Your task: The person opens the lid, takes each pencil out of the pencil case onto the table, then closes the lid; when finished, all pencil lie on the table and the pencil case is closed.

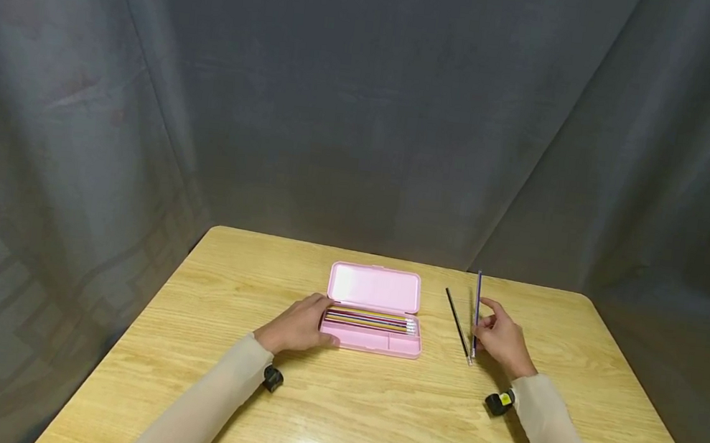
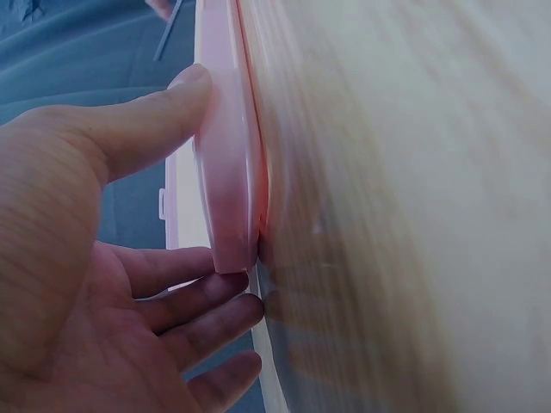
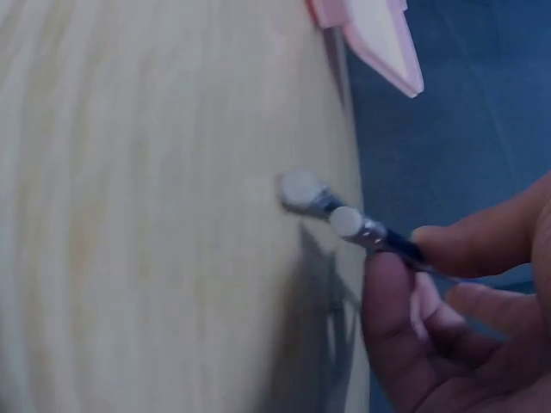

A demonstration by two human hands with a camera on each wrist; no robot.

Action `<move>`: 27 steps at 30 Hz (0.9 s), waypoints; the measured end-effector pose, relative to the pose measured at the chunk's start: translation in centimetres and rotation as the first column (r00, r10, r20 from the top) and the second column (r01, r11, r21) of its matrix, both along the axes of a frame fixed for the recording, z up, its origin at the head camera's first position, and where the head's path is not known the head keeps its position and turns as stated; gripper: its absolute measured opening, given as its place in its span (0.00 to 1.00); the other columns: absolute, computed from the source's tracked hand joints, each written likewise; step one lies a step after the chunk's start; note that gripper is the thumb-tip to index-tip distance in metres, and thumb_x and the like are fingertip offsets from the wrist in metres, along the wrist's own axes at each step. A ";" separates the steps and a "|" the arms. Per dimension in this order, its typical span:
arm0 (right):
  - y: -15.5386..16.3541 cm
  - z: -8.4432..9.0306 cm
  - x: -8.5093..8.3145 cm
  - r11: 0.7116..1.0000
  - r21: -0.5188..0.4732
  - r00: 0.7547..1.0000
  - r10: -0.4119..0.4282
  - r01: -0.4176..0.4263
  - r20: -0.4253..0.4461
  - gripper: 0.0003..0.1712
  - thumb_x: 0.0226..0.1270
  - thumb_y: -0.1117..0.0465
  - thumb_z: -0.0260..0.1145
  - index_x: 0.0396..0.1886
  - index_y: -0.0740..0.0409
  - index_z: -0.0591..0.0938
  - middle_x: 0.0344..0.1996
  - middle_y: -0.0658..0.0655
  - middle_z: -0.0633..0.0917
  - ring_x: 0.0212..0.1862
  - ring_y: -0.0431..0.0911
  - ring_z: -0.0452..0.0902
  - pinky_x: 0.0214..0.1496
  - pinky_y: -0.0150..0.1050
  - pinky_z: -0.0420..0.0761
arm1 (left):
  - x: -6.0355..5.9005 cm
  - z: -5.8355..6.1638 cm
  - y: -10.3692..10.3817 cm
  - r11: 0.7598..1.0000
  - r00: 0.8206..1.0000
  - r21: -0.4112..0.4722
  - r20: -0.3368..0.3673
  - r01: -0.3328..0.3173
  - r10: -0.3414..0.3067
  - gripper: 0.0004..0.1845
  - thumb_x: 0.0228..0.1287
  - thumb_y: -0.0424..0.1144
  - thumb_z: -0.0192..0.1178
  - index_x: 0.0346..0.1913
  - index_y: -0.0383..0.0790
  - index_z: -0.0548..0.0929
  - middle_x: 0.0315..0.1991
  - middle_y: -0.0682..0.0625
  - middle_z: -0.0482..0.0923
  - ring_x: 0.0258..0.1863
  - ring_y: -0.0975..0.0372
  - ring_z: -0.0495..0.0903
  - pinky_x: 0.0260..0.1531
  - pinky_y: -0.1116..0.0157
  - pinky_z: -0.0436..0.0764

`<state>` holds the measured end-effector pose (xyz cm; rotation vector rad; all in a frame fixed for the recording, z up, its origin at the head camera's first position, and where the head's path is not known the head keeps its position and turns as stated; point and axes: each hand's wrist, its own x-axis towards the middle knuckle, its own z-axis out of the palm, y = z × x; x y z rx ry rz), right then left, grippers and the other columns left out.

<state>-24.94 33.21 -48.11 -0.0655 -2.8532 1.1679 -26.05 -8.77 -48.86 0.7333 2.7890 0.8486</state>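
A pink pencil case (image 1: 371,338) lies with its lid (image 1: 374,288) flipped back on the table. Inside, several striped pencils (image 1: 364,319) lie side by side, white erasers to the right. My left hand (image 1: 301,326) holds the case at its left end; the left wrist view shows the thumb against the front wall and fingers at the end. To the right of the case, my right hand (image 1: 501,339) pinches a dark blue-purple pencil (image 1: 479,292) between thumb and fingers, eraser end toward me. Just left of it, a black pencil (image 1: 457,322) lies slantwise on the table.
The wooden table (image 1: 373,418) has rounded far corners. Dark grey curtains (image 1: 365,121) hang behind it and at both sides.
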 end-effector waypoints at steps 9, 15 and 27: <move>-0.4 -0.6 -0.1 0.992 0.125 0.999 0.020 -0.026 0.047 0.37 0.66 0.67 0.62 0.73 0.72 0.62 0.30 0.59 0.84 0.22 0.42 0.80 0.27 0.38 0.82 | 0.1 -0.3 -0.1 1.000 1.000 -0.010 0.012 -0.009 0.009 0.43 0.59 0.56 0.72 0.73 0.42 0.69 0.67 0.46 0.72 0.64 0.50 0.75 0.67 0.49 0.74; -1.3 -0.4 -0.2 0.991 0.129 0.997 0.018 -0.028 0.079 0.39 0.64 0.67 0.65 0.73 0.71 0.63 0.31 0.60 0.83 0.22 0.41 0.80 0.25 0.36 0.84 | 0.0 -0.2 -0.2 1.000 1.000 0.000 0.012 -0.007 0.007 0.43 0.59 0.56 0.72 0.73 0.43 0.68 0.69 0.45 0.71 0.66 0.49 0.74 0.68 0.48 0.73; -1.8 -0.2 -0.3 0.983 0.174 0.991 0.039 -0.061 0.130 0.34 0.66 0.66 0.65 0.70 0.73 0.67 0.32 0.58 0.81 0.25 0.42 0.78 0.25 0.37 0.81 | -0.1 -0.2 -0.1 1.000 1.000 -0.004 -0.003 0.005 -0.005 0.44 0.58 0.55 0.72 0.73 0.40 0.69 0.67 0.44 0.72 0.64 0.48 0.74 0.66 0.46 0.74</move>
